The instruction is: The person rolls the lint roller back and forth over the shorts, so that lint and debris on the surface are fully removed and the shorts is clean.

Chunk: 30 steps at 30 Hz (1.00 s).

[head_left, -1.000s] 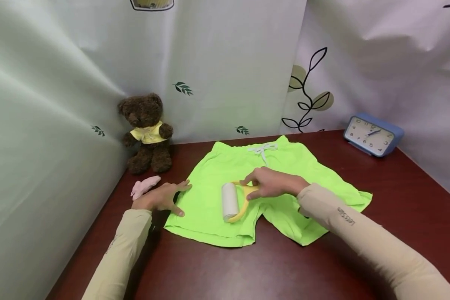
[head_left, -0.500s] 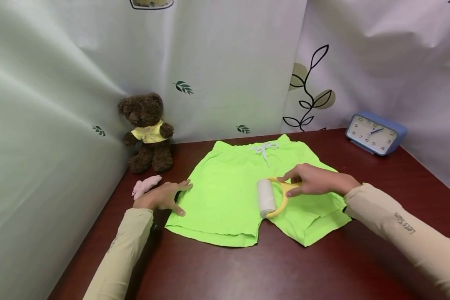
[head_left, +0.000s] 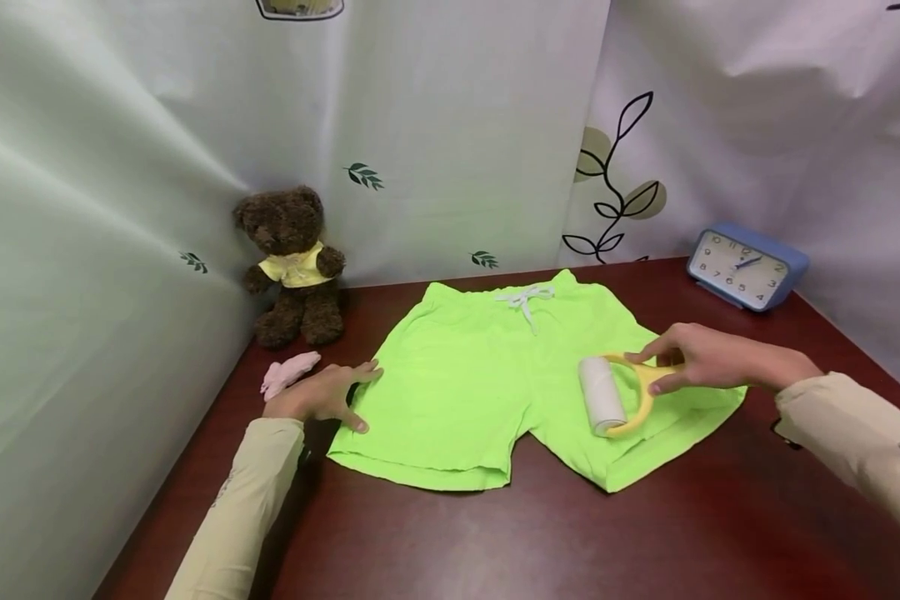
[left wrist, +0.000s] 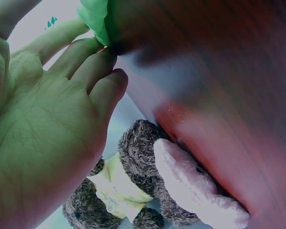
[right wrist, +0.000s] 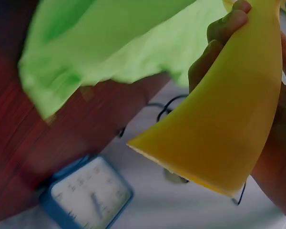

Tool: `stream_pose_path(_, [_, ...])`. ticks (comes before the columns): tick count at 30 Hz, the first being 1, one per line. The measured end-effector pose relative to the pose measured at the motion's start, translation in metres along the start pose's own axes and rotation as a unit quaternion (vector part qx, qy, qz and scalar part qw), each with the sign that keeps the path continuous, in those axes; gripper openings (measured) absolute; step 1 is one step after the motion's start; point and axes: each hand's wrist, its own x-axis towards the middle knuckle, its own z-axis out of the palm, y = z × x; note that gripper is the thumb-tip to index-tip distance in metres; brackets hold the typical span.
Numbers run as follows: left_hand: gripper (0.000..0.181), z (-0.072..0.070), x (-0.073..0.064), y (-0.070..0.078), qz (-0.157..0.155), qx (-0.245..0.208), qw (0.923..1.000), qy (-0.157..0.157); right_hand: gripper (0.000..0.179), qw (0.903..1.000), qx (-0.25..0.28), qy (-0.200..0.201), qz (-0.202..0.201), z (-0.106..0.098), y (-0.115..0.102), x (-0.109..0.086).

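Observation:
Neon green drawstring shorts [head_left: 450,375] lie spread flat on the dark red table [head_left: 435,542]. In the head view my right hand [head_left: 712,358] grips the yellow handle of a lint roller [head_left: 602,393], its white roll over the right leg of the shorts. The flared handle [right wrist: 224,119] fills much of the right wrist view, with fingers wrapped around it. At the left edge of the shorts my left hand [head_left: 326,393] rests with fingers spread. The left wrist view shows its palm and fingertips at the green cloth [left wrist: 96,19].
Behind the left hand lies a small pink plush item [head_left: 291,371]. A brown teddy bear [head_left: 288,250] in a yellow shirt sits against the back wall sheet. At the back right corner stands a blue clock [head_left: 750,267].
My right hand has moved the lint roller rightward across the shorts, from the left leg to the right leg. My left hand has stayed in place.

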Motion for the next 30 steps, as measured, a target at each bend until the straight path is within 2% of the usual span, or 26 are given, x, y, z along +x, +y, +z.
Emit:
stream_pose_path(6, [0.101,0.000,-0.002,0.000,-0.004,-0.011,0.9999,-0.002,0.061,0.9998,0.004,0.001,0.021,-0.009,0.025,-0.025])
stream_pose_path(10, [0.101,0.000,-0.002,0.000,-0.007,-0.011,0.9999,-0.002,0.061,0.9997,0.009,0.001,0.020,-0.014,0.040,-0.042])
stream_pose_path(15, [0.100,0.000,-0.002,0.001,-0.011,-0.005,0.9999,-0.001,0.059,0.9996,-0.020,0.009,0.016,-0.020,0.054,-0.056])
stream_pose_path(20, [0.100,0.000,0.000,0.001,-0.011,-0.005,0.9999,0.000,0.062,0.9956,-0.066,0.004,0.067,-0.029,0.066,-0.067])
stream_pose_path(24, [0.101,0.000,-0.001,0.001,-0.012,-0.008,0.9999,0.001,0.062,0.9933,-0.074,-0.015,0.087,-0.035,0.078,-0.079])
stream_pose_path(26, [0.101,0.000,-0.001,0.001,-0.012,-0.008,0.9999,0.000,0.060,0.9928,-0.075,-0.020,0.091,-0.037,0.084,-0.085])
stream_pose_path(30, [0.101,0.001,-0.001,0.001,-0.013,-0.006,0.9999,0.000,0.047,0.9971,-0.037,-0.022,0.063,-0.040,0.097,-0.097])
